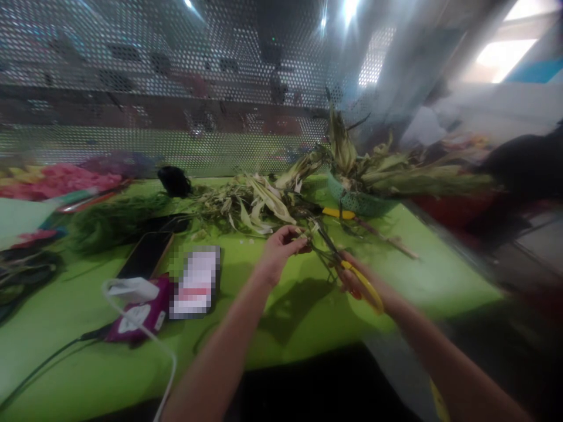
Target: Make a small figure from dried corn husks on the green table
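Note:
My left hand (279,252) is closed in a pinch on a small piece of plant stem (307,233), whose details are blurred. Yellow-handled scissors (368,288) are gripped in my right hand (350,274), their blades reaching up and left, close to the fingertips of my left hand. Thin stems show below the blades; whether a finger holds them I cannot tell. Just beyond both hands lies a heap of dried corn husks (268,202). A yellow-handled tool (338,213) rests past the scissors, with a dry twig (400,246) to its right.
On the green table (79,381) a lit phone (197,281), a dark phone (147,255) and a purple power socket (143,316) with cables sit left. Green netting (114,220) and pink material (65,179) lie beyond. A husk-filled green basket (363,202) stands before a perforated metal panel (176,105).

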Demonstrator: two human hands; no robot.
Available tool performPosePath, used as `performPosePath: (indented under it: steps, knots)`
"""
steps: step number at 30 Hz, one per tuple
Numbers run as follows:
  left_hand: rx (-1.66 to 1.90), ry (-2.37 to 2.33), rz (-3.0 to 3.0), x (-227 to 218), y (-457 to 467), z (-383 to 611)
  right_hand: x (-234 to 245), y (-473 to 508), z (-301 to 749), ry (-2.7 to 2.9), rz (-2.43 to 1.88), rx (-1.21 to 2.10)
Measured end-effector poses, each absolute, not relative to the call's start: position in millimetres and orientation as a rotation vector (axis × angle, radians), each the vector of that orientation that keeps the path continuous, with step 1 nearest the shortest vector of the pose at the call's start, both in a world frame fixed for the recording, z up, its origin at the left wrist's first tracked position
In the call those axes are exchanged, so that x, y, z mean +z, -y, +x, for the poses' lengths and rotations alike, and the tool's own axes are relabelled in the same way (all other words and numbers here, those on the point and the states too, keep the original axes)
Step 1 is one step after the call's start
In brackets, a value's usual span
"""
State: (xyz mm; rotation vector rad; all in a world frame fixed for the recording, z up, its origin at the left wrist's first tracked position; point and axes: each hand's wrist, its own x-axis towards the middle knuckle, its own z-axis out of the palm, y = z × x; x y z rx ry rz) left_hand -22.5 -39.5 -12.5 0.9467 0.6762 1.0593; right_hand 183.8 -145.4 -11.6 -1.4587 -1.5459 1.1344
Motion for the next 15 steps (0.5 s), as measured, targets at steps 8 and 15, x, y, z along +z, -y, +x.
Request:
performPosePath:
  steps: [8,15]
  knots:
    - [1.046,-0.656,0.959,-10.0,41.8,-21.0,-9.2,141.4,176.9,1.479,-1.388,1.203]
    - [1.028,-0.661,0.991,-12.5,40.9,-21.8,-8.0,141.1,174.0,1.449,-1.383,1.235]
